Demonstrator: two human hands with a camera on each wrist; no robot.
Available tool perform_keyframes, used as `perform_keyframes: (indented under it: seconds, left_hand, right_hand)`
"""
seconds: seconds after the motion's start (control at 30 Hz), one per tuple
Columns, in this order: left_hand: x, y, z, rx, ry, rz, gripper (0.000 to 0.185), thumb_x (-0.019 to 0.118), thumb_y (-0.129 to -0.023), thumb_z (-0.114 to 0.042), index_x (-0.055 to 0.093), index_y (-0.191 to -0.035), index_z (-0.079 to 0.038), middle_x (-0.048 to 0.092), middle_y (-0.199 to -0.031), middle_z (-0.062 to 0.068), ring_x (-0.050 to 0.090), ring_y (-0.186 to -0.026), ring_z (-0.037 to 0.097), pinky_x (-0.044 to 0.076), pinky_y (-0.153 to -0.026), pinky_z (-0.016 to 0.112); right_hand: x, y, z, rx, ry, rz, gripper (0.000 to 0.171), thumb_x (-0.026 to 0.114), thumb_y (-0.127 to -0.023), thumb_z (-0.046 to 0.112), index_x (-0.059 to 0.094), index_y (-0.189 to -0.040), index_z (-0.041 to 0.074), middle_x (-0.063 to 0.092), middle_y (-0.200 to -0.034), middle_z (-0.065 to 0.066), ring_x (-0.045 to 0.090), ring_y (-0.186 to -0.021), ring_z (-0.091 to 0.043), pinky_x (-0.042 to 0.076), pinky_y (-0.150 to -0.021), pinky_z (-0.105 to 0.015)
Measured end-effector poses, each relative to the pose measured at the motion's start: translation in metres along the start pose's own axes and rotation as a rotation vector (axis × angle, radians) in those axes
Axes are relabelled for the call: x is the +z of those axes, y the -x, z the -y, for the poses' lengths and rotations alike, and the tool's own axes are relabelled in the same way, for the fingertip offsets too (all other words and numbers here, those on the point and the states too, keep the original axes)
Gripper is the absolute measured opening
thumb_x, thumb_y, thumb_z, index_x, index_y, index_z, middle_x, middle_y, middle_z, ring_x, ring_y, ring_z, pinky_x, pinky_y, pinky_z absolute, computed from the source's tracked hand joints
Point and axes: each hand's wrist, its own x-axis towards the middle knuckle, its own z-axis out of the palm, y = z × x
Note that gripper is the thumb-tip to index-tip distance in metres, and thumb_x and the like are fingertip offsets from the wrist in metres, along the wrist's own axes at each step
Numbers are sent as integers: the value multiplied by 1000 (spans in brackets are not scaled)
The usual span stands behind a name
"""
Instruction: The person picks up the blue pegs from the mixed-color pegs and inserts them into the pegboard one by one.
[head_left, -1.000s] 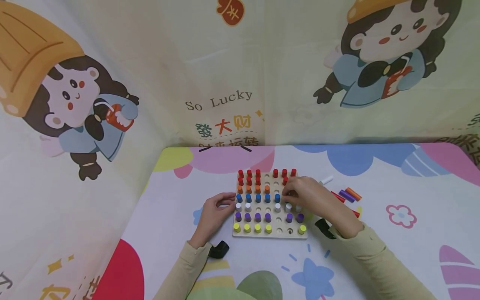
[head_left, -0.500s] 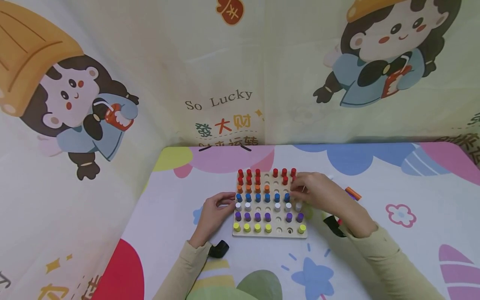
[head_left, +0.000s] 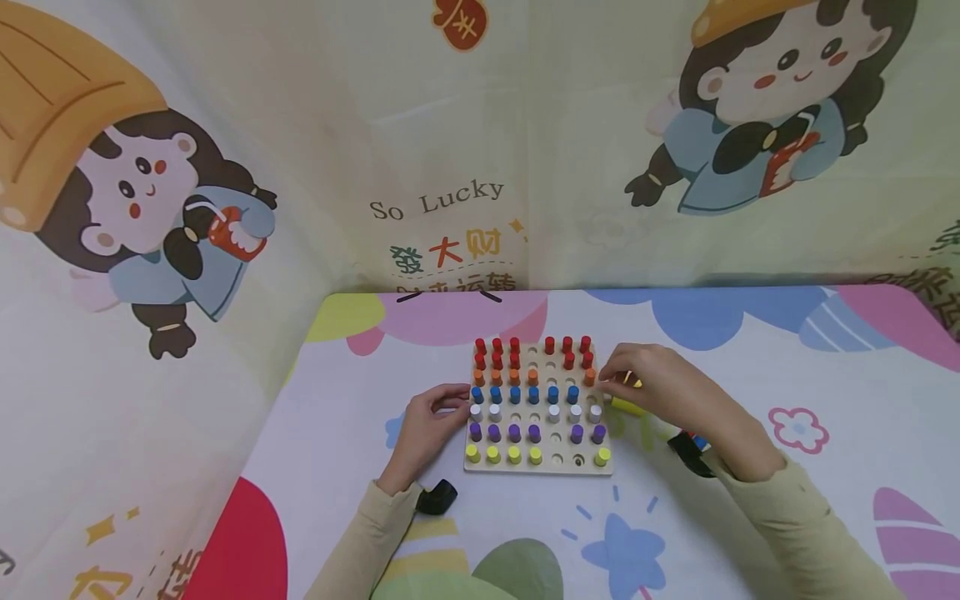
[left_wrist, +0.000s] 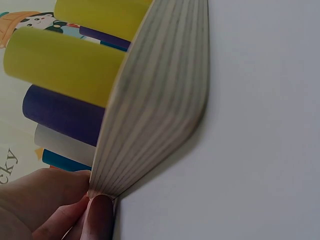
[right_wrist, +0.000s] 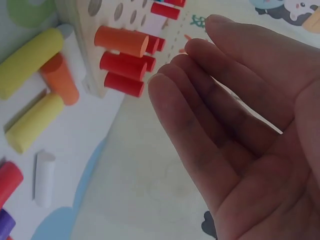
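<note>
A wooden peg board [head_left: 558, 468] lies in the middle of the table, with rows of red, orange, blue, white, purple and yellow pegs standing in it and several holes bare. My left hand [head_left: 450, 405] pinches the board's left edge; in the left wrist view its fingers [left_wrist: 95, 215] grip the board's rim [left_wrist: 150, 100] beside yellow pegs [left_wrist: 60, 65]. My right hand [head_left: 611, 380] hovers just right of the board, over loose pegs. In the right wrist view this hand [right_wrist: 225, 125] has straight fingers and holds nothing, close to the orange peg [right_wrist: 120, 41] at the board's [right_wrist: 80, 20] edge.
Loose pegs lie right of the board: a yellow peg [right_wrist: 30, 62], an orange one [right_wrist: 60, 80], a white one [right_wrist: 44, 177], a red one [right_wrist: 7, 182]. Printed cartoon walls close the table's back and left. A black strap [head_left: 437, 497] lies by my left wrist.
My right hand has drawn back from the board's right side to the loose pegs. An orange peg now shows at the right end of the orange row. The left hand has stayed put.
</note>
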Motion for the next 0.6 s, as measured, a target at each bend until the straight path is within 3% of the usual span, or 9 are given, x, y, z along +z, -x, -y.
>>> perform_keyframes:
  seconds: [0.6]
  left_hand:
    - [0,1,-1,-10,6,-4,31,73,-90,-16,70,-120,-10,71,-117,5,69,-99,17,57,-88,29]
  right_hand:
    - [-7,23,-16,54,25,-8,10,77,-86,20,77,-93,13,67,-88,5,57,-75,-7,54,-65,-26]
